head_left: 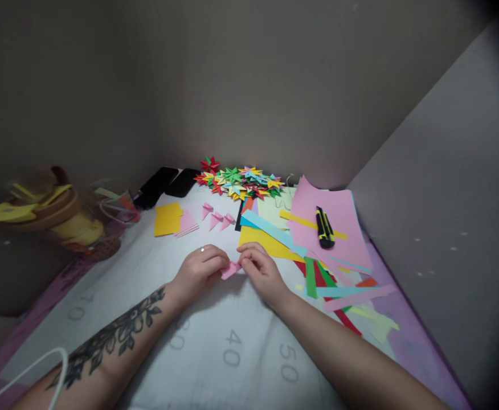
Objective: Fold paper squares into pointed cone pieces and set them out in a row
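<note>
Between my two hands is a small folded piece of pink paper (229,270), held just above the white sheet. My left hand (204,265) pinches its left side, with a ring on one finger. On the other side, the fingertips of my right hand (261,270) are closed on the paper's right edge. Several folded pink paper pieces (216,220) stand beyond my hands. Left of those lie a yellow paper stack (167,220) and pink paper squares (186,222).
Colourful paper stars (236,181) are piled at the back, right of two black phones (183,182). At right, a utility knife (325,228) rests on pink sheets (343,210), with paper strips (339,292) in front. A plant pot (72,210) stands far left.
</note>
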`<state>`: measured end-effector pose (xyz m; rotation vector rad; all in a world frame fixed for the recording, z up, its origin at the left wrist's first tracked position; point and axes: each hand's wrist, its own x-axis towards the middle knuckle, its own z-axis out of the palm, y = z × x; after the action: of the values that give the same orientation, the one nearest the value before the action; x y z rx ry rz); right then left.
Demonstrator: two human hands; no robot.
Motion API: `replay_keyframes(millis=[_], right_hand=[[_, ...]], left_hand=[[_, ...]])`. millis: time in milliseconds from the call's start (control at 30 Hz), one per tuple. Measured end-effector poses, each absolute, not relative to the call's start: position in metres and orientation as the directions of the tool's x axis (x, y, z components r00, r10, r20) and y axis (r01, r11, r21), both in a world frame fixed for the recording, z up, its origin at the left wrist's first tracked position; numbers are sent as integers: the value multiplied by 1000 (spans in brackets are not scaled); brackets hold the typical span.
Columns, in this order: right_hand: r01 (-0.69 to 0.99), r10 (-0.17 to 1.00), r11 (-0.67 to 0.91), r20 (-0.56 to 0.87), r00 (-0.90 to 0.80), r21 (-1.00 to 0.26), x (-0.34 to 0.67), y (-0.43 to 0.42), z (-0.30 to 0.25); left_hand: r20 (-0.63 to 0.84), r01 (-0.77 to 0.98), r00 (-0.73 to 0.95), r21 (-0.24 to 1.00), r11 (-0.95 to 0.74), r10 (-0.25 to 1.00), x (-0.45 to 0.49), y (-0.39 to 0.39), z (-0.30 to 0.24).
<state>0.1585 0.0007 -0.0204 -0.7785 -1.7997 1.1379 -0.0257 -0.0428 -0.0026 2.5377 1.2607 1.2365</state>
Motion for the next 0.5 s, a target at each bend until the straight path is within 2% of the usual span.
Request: replay_keyframes(millis=[133,233,500], right_hand=[[49,828,386,322,-460,-921,158,1,-20],[54,834,380,317,-452,-923,158,0,-20],[87,846,381,309,-434,-920,158,0,-23]], left_hand=[[625,650,332,391,-651,707,-27,-42,-5],[590,662,260,467,-586,764,-28,-42,-6],[299,667,53,699,-257,953,-23,-41,-4]])
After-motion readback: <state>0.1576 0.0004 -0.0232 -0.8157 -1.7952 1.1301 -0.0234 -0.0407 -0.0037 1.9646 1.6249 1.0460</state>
